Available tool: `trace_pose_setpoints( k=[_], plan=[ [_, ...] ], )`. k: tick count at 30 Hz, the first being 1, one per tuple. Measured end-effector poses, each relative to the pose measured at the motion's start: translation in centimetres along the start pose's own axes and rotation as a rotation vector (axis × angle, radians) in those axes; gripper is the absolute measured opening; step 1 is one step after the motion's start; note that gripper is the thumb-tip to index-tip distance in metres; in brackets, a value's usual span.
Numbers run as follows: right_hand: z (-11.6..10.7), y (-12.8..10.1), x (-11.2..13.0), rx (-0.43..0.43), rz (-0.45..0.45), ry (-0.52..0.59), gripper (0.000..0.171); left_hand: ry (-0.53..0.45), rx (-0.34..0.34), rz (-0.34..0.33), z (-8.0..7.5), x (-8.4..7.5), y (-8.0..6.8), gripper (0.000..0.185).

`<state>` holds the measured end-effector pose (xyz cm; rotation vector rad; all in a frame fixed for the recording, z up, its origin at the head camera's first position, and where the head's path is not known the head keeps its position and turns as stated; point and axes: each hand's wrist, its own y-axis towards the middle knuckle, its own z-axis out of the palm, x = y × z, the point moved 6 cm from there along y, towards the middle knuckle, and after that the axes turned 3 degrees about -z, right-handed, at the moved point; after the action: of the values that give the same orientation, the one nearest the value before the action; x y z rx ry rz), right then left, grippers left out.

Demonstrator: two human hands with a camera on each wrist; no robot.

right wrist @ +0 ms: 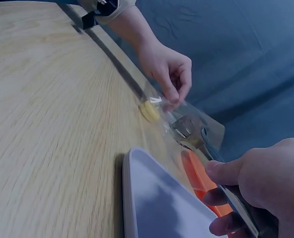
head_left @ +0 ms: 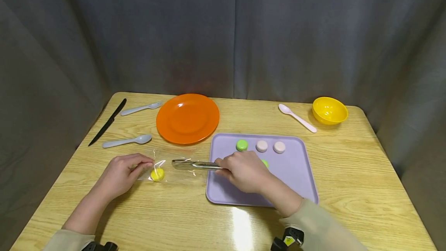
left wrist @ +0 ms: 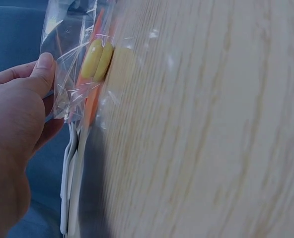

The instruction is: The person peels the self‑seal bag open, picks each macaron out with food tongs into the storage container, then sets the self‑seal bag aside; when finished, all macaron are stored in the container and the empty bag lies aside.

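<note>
My left hand point(head_left: 122, 175) pinches the end of a clear plastic bag point(left wrist: 70, 64) between thumb and fingers. Inside the bag, near that hand, lies a yellow macaron point(head_left: 157, 174). My right hand point(head_left: 245, 171) grips metal tongs point(head_left: 200, 164) above the left part of the purple tray point(head_left: 289, 177). The tongs' tips point left, at the bag, and hold no macaron that I can see. Two green macarons, one point(head_left: 242, 145) at the back and one point(head_left: 265, 163) partly behind the right hand, and two pale pink macarons point(head_left: 261, 146) are on the tray.
Behind the bag is an orange plate point(head_left: 188, 119). A black knife point(head_left: 108, 121), a grey fork point(head_left: 141, 108) and a grey spoon point(head_left: 127, 141) lie at the left. A pink spoon point(head_left: 297, 118) and a yellow bowl point(head_left: 329, 110) are at the back right.
</note>
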<state>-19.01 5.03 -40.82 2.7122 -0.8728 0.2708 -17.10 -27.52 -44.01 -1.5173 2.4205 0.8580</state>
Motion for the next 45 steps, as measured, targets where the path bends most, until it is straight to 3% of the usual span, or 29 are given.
trace_pose_setpoints(
  k=[4,21,34,45],
  plan=[
    [0.6,1.1,0.5,0.026,-0.003,0.009,0.020,-0.007,0.000,0.003,0.0,-0.2,0.0,0.020],
    [3.4,3.1,1.8,0.151,0.050,0.059,0.032,-0.019,-0.004,0.012,-0.2,-0.4,-0.1,0.021],
    [4.1,3.6,2.3,0.162,0.042,0.066,0.033,-0.084,0.010,0.007,0.0,-0.6,-0.5,0.021],
    [4.9,4.1,2.8,0.118,0.042,0.087,0.039,-0.144,-0.083,0.054,-0.5,-0.8,-1.1,0.026]
  ],
)
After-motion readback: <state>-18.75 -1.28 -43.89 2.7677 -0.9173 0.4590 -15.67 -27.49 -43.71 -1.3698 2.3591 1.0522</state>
